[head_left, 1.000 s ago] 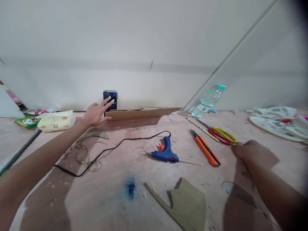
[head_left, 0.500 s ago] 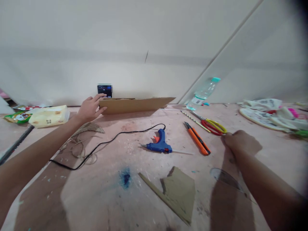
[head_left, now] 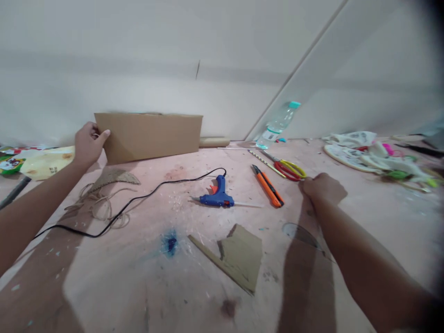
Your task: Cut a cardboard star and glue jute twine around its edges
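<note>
A rectangular cardboard piece [head_left: 152, 138] stands upright near the wall, its left edge gripped between the thumb and fingers of my left hand [head_left: 90, 142]. My right hand [head_left: 324, 187] rests low on the pink surface at the right, fingers closed at the handle end of the red and yellow scissors [head_left: 291, 170]. What its fingers pinch, if anything, is hidden. Left of the scissors lies an orange utility knife [head_left: 268, 187]. A blue glue gun [head_left: 218, 196] with a clear stick lies in the middle, its black cord running left.
Cardboard scraps [head_left: 241, 256] lie at the front, and twine [head_left: 104, 203] at the left. A plastic bottle [head_left: 277, 127] leans on the wall [head_left: 222, 97]. Cloth pieces [head_left: 354, 157] lie at the far right, a yellow packet [head_left: 48, 163] at the far left.
The cardboard has swung up from nearly edge-on to upright and shifted left with my left hand. The view has turned slightly right. My right hand stays by the scissors.
</note>
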A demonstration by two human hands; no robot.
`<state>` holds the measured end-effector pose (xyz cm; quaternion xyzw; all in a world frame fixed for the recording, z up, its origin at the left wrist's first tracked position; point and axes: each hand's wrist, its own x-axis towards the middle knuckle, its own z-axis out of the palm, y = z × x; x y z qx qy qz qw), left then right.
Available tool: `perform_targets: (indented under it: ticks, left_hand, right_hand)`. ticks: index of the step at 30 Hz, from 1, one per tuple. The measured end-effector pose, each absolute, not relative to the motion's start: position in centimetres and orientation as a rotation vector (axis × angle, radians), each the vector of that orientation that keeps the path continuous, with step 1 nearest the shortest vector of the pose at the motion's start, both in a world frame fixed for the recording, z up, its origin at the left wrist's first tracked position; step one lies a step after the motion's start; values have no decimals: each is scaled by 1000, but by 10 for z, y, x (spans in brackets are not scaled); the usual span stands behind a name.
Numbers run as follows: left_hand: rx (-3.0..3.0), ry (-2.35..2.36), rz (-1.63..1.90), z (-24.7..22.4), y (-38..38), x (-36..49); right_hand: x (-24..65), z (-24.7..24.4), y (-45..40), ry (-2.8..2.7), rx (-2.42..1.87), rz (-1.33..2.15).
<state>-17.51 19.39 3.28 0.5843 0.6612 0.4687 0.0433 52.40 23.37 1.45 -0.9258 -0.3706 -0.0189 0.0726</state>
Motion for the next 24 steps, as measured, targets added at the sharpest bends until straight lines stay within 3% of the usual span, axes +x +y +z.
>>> perform_targets:
  ticks: [4,8,17,24]
  left_hand:
    - [1704,2186,1655,48,171,-163]
    - [1907,2030,1692,54,143,-121]
    - [2453,971,683,8,26,46]
    - [2274,930,468,-2,7,69]
  right_hand:
    - [523,14,231,-1128,-2770,-71]
    - [521,14,228,-1145,-2751,-80]
    - [514,12,224,-1144,-2756,-118]
    - [512,12,222,-1222,-2738,-162]
